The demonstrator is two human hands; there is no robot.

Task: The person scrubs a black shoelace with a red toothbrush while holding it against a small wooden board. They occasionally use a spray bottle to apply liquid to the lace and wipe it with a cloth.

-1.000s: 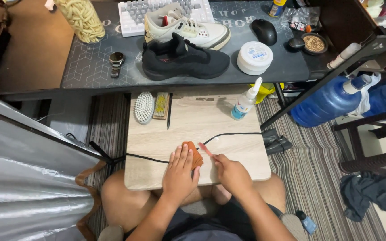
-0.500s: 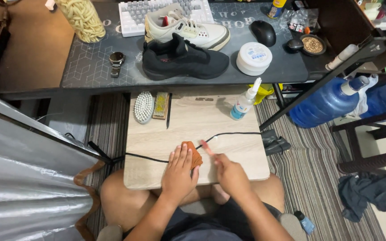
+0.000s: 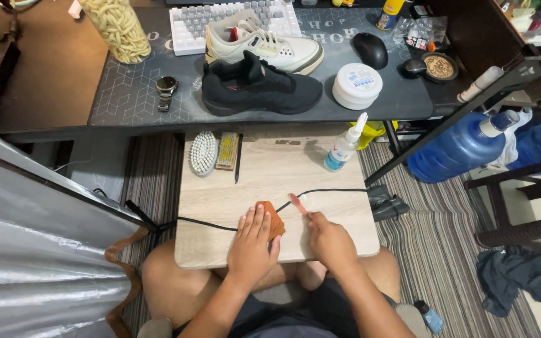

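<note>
My left hand lies flat on an orange-brown cloth, pressing it onto a black shoelace that runs across the light wooden board on my lap. My right hand holds a small pink-handled brush, its tip close to the lace just right of the cloth. A black sneaker and a white sneaker stand on the dark desk mat above.
On the board lie a white brush, a wooden brush, a thin black stick and a small squeeze bottle. The desk holds a round white tub, a mouse, a keyboard, a wristwatch and a jar. A large blue water jug lies at right.
Both hands stay in nearly the same place on the board; the right hand with the pink brush shifts only slightly along the lace.
</note>
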